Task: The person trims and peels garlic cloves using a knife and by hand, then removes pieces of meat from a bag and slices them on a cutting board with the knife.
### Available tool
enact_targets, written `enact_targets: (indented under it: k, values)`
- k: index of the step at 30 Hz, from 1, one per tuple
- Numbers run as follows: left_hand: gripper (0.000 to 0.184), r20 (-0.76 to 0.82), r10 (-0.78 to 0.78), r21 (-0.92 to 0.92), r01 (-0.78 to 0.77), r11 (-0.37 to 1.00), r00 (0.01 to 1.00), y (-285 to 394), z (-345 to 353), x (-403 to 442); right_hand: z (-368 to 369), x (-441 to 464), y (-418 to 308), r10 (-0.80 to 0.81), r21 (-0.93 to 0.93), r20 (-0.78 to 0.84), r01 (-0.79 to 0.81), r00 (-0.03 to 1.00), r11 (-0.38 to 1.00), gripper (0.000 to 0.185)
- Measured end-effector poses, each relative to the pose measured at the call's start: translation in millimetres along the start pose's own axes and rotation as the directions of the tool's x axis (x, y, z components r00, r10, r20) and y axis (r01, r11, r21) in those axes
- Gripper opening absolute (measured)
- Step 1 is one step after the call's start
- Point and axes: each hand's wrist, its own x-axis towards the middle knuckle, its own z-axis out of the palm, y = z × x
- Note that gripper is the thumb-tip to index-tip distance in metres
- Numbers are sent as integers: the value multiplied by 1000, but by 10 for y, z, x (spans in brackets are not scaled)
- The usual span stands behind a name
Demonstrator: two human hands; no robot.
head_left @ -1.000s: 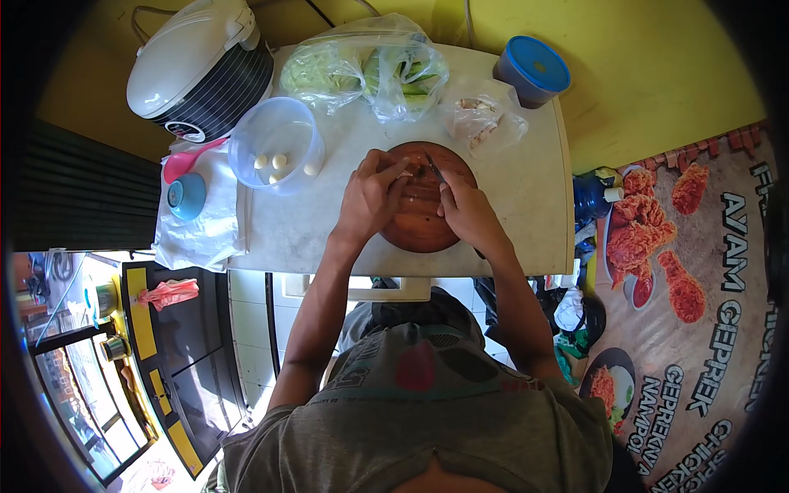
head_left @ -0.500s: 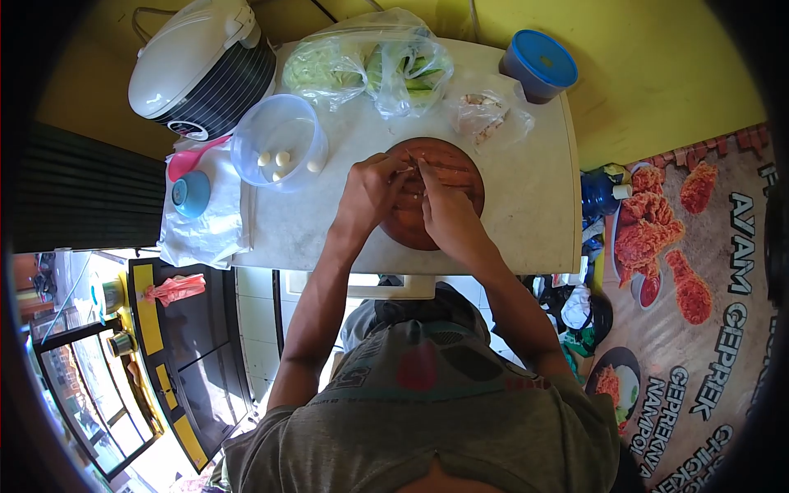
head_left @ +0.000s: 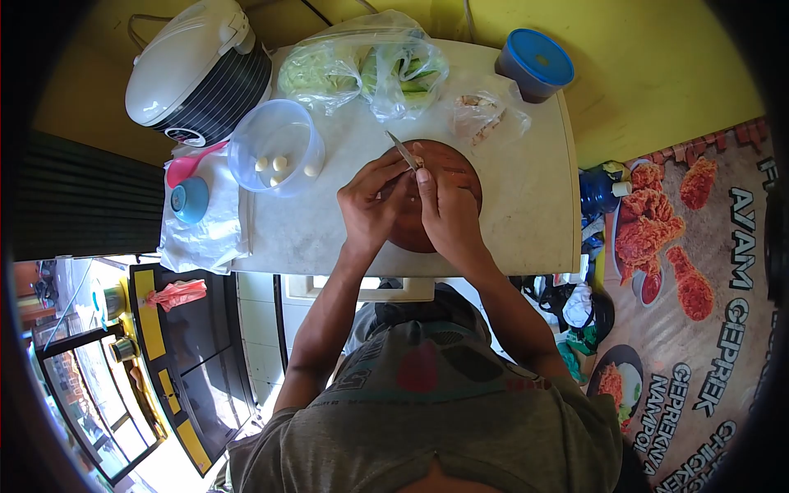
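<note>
The right hand (head_left: 448,218) grips the knife (head_left: 400,149) over the round board (head_left: 411,235) on the desk (head_left: 308,234); the left hand (head_left: 367,203) is pinched narrow beside the knife, anything in it too small to tell.

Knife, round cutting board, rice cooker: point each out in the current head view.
Knife (head_left: 400,149): head view, on the blade.
Round cutting board (head_left: 464,177): head view, on the bare surface at its right side.
Rice cooker (head_left: 182,66): head view, on the white lid.

Daylit, edges bowed (corners black)
</note>
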Motion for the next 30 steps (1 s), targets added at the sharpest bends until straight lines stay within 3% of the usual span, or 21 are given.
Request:
enact_targets:
  k: [1,8,10,13,20,22,30]
  values:
    - [23,1,0,1,0,1000,1000,7,10,-13,-8,-3,-29,-55,0,-60,55,997,998,42]
    - [21,-80,36,-15,-37,999,996,27,51,-68,-72,14,-82,-86,-24,-51,85,995,996,40]
    - [21,-95,44,-24,-47,999,994,24,60,-72,-19,30,-24,-146,141,-98,159,984,977,40]
    - [20,-95,72,12,-71,997,993,53,48,-63,-45,28,-39,-169,59,-119,177,978,982,39]
    - [18,-138,130,75,-121,990,982,77,57,-77,-109,33,-118,-125,69,-83,131,989,989,38]
    - [18,-146,137,105,-122,987,980,86,50,-72,-76,45,-83,-182,144,-124,199,976,969,37]
    - [23,-178,297,108,-281,954,938,40,57,29,20,189,-26,-151,392,-207,223,967,892,33]
